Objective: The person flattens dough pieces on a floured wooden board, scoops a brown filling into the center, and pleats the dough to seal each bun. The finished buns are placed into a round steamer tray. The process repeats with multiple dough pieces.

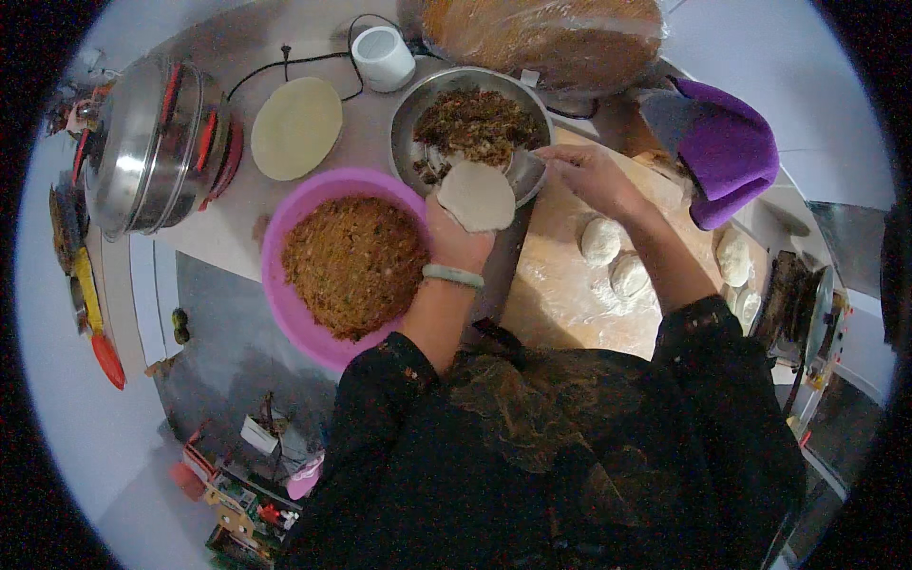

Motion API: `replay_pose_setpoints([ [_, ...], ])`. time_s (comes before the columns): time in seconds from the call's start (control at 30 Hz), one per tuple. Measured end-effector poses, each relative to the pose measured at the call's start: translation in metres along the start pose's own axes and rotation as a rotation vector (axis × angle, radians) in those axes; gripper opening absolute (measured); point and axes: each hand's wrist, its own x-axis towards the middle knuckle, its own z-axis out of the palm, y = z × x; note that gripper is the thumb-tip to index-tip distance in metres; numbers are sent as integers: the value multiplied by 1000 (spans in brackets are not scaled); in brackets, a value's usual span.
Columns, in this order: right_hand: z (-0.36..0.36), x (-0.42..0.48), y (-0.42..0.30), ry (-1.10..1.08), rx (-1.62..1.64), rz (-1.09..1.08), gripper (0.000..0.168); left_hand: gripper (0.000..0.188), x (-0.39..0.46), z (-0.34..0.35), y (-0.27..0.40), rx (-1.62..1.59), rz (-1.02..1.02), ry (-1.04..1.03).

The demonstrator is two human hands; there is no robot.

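Observation:
On my left hand [459,239], palm up and with a pale bangle at the wrist, lies a round flat dough wrapper [477,196]. The wrapper is at the near edge of a steel bowl [399,135] that holds a dark chopped filling [477,121]. My right hand [588,174] is at the bowl's right rim, its fingers closed on the handle of a thin metal utensil [526,158], probably a spoon, whose head is hard to make out. A pink basin [274,285] of brown minced filling [356,267] stands left of my left forearm. Dough pieces [602,241] rest on a floured wooden board [556,285].
A steel steamer pot [142,142] stands at the left, beside a pale yellow oval plate [297,128]. A white cup-like container [383,58] and a black cable are behind. A plastic-covered brown round object [541,35] is at the back, a purple cloth [734,149] at the right.

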Motion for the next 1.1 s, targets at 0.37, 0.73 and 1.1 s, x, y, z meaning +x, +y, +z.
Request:
replay_pose_setpoints([
  [0.37,86,-42,35,335,-660,-538,54,41,35,16,10,13,43,-85],
  [0.73,73,-36,27,302,-463,-462,46,35,35,32,17,70,19,-37],
  [1.1,64,-56,-17,75,551,103,29,41,24,33,25,114,-15,-165],
])
